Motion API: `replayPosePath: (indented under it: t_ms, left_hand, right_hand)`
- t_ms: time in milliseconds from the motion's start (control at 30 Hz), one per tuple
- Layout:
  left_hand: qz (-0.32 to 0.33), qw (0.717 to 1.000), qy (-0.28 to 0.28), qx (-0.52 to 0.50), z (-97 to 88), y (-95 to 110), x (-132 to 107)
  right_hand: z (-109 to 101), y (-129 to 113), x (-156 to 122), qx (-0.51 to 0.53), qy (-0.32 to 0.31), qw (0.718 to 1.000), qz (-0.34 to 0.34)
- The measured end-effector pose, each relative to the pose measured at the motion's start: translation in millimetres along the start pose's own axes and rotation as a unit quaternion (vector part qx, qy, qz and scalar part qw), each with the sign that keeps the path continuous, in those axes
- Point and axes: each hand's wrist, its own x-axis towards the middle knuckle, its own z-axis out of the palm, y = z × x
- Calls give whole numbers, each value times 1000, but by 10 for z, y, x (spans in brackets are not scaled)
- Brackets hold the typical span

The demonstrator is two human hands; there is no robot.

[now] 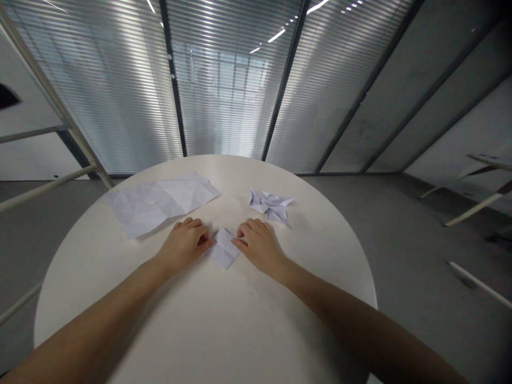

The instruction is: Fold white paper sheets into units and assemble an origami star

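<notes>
Both of my bare forearms come in from the near edge of the round white table [200, 330] and meet at a small folded paper [223, 248], which lies on the table a little nearer to me than its middle. It is white, folded down to a rough diamond, with one corner pointing toward me.

My left hand [184, 243] lies palm down on the left side of the small folded paper, fingers curled, its fingertips pressing the paper's left edge; its grip is closed down on that edge, pinning more than pinching. My right hand [258, 242] mirrors it on the right side, knuckles up, fingertips on the paper's right edge, grip likewise closed onto the paper. The two hands are near each other, with the paper between them. Whether either thumb is tucked under the paper I cannot tell.

Beyond the small folded paper and to its right, just past my right hand, sits a folded paper figure [270, 206] with several pointed flaps. Beyond and to the left of the small folded paper, past my left hand, a large creased sheet [160, 202] lies unfolded and flat, covered in fold lines, one corner near my left knuckles.

Farther out, behind the table, stands a glass wall with closed blinds [228, 90], and grey floor [400, 224] surrounds the table.
</notes>
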Motion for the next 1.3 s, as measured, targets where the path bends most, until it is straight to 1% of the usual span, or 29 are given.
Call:
replayPosePath:
  t_ms: [167, 333, 433, 633, 867, 1000, 1100, 1167, 1233, 1300]
  left_hand:
    - [-1, 1000, 13, -1, 8, -7, -18]
    - [-1, 1000, 3, -13, 13, -5, -15]
    - [-10, 1000, -1, -23, 32, -15, -7]
    - [3, 999, -4, -35, 68, -24, 4]
    - [13, 999, -13, -43, 43, 3, 5]
    - [25, 998, -8, -59, 44, 3, 2]
    - [29, 997, 1, -77, 32, 19, 5]
    - [25, 995, 19, -96, 12, 37, 4]
    - [28, 991, 50, -120, -14, 58, -6]
    - [47, 984, 96, -140, -42, 77, -28]
  right_hand:
    - [15, 13, -14, 39, -14, 999, -2]
    - [0, -13, -42, 68, -25, 997, -4]
    - [-21, -43, -39, 80, -38, 996, 7]
    - [-4, -13, -8, 121, -57, 990, 41]
    - [38, 26, 4, 189, -57, 978, 69]
    - [64, 29, 12, 267, -53, 959, 79]
    - [58, 30, 17, 329, -33, 941, 76]
    - [20, 18, 14, 342, -5, 937, 69]
    - [-44, -3, 3, 320, 35, 946, 49]
    - [-121, -22, -13, 276, 81, 957, 20]
